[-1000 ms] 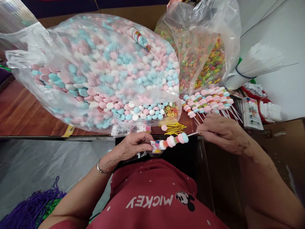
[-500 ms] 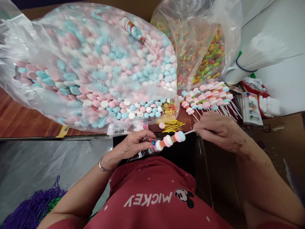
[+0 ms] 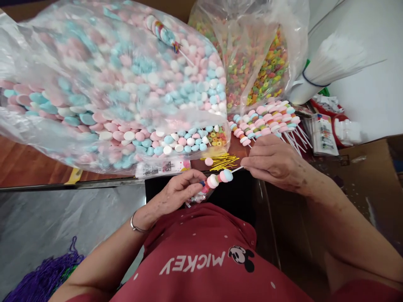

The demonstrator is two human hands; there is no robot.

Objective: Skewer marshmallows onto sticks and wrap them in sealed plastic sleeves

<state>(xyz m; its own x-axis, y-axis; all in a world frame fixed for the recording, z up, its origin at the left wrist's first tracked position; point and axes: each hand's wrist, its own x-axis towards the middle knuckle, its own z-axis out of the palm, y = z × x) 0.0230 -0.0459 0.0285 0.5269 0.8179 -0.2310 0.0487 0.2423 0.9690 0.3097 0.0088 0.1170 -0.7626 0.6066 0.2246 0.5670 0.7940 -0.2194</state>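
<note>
Between my hands, just off the table's front edge, is a marshmallow skewer (image 3: 217,179) of pink, white and blue marshmallows with gummy rings. My right hand (image 3: 273,162) pinches the bare end of its white stick. In my left hand (image 3: 181,188) is a clear printed plastic bag (image 3: 197,197), held between thumb and fingers at its mouth. The far end of the skewer is inside the bag, partly hidden by my left fingers. Yellow twist ties (image 3: 224,162) lie on the table beyond, beside a loose pink marshmallow (image 3: 208,161).
A large clear bag of marshmallows (image 3: 126,105) covers the table's left, with a wrapped skewer (image 3: 163,33) on it. Behind stands a bag of gummy rings (image 3: 252,63). Finished skewers (image 3: 267,119) are piled right, near a container of white sticks (image 3: 327,71). Flat printed bags (image 3: 163,167) lie at the edge.
The skewer has gone further into the bag, moving left with my right hand. Fewer marshmallows show outside my left hand. The whole view has shifted slightly.
</note>
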